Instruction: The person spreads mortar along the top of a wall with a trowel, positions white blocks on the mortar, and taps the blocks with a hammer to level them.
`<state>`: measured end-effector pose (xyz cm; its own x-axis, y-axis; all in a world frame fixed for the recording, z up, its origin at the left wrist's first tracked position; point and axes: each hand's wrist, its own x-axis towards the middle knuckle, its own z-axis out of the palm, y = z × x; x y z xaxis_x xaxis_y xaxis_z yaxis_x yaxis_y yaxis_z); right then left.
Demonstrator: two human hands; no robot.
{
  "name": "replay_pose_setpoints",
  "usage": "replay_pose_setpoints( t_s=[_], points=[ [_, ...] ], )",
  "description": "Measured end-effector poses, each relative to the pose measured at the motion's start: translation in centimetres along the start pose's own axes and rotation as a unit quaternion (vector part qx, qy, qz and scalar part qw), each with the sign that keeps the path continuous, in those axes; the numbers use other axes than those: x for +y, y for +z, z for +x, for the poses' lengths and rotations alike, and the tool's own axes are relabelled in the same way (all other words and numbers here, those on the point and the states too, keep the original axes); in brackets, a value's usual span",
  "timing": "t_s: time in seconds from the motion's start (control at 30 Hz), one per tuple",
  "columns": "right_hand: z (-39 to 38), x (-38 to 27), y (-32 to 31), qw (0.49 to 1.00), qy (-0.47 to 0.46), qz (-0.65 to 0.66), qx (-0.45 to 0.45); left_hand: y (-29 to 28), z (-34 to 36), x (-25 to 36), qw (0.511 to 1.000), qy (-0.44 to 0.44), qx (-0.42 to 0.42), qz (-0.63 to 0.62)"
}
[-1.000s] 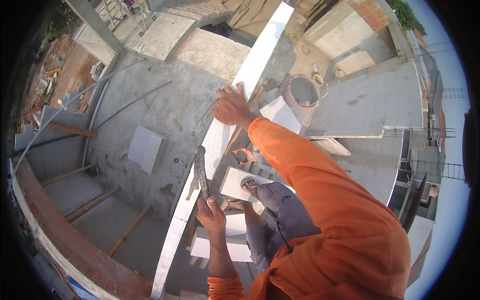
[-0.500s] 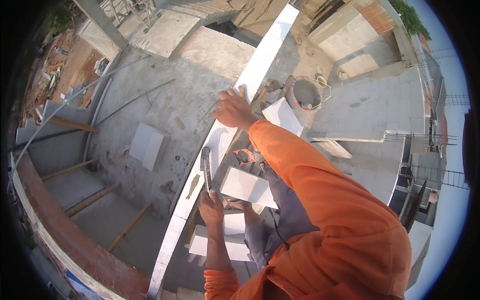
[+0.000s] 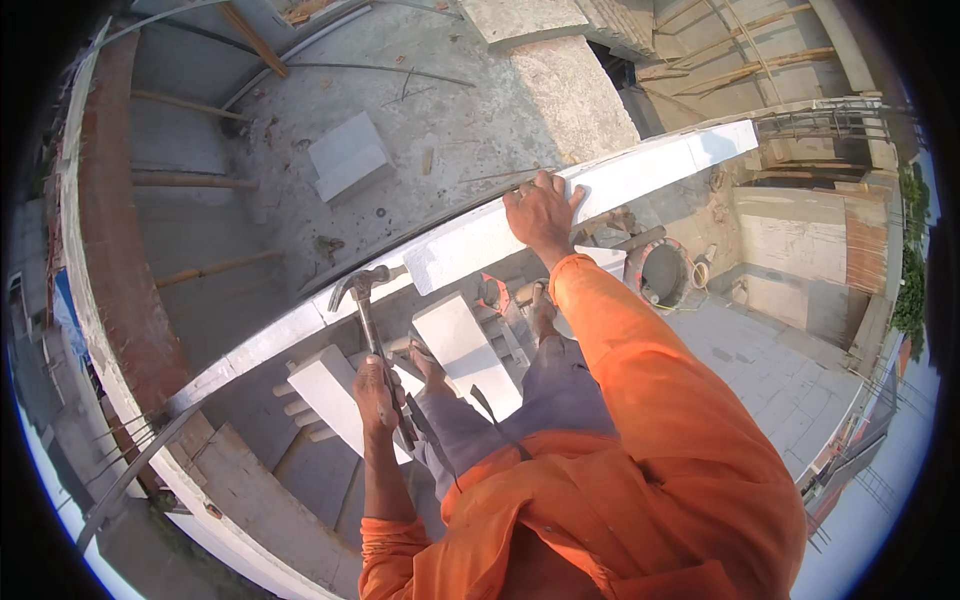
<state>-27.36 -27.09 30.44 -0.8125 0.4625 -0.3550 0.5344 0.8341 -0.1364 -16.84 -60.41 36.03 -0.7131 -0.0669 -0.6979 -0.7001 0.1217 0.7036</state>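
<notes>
My left hand (image 3: pixel 375 396) is closed round the handle of a claw hammer (image 3: pixel 366 310). The hammer's head is at the near-left end of a white block (image 3: pixel 465 245) on top of a narrow wall; I cannot tell whether it touches. Lower white blocks (image 3: pixel 250 350) continue the wall to the left. My right hand (image 3: pixel 541 217) rests on top of the raised block course, fingers spread toward its far edge. Below, beside my feet, lie a loose white block (image 3: pixel 465 350) and another white block (image 3: pixel 335 390).
A round tub of grey mix (image 3: pixel 665 272) stands right of the wall, near an orange-handled tool (image 3: pixel 493 293). Beyond the wall, a white block (image 3: pixel 350 157) sits on the concrete floor (image 3: pixel 300 110). Wooden poles (image 3: pixel 195 182) brace the left side.
My view has turned, so the wall lies more crosswise. The hammer has swung from above the wall to the raised block's end. My right hand stays on the blocks.
</notes>
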Motion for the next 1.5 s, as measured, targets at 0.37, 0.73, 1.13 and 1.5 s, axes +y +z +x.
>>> replay_pose_setpoints(
  t_s=[0.37, 0.73, 1.13, 1.5],
  points=[
    [-0.5, -1.1, 2.5, 0.995, -0.036, -0.041, 0.084, 4.6, 3.8, -6.8, 0.904, -0.186, 0.046, -0.381],
    [0.5, -0.2, 2.7, 0.991, -0.043, -0.087, 0.095, 0.3, 5.9, -8.4, 0.898, -0.212, 0.06, -0.381],
    [0.6, -0.4, 2.6, 0.992, -0.029, -0.092, 0.083, 3.5, 8.0, -6.7, 0.951, -0.255, -0.057, -0.168],
    [0.5, -0.4, 3.0, 0.994, -0.023, -0.077, 0.071, 7.2, 8.7, -7.0, 0.92, -0.283, -0.099, -0.253]
  ],
)
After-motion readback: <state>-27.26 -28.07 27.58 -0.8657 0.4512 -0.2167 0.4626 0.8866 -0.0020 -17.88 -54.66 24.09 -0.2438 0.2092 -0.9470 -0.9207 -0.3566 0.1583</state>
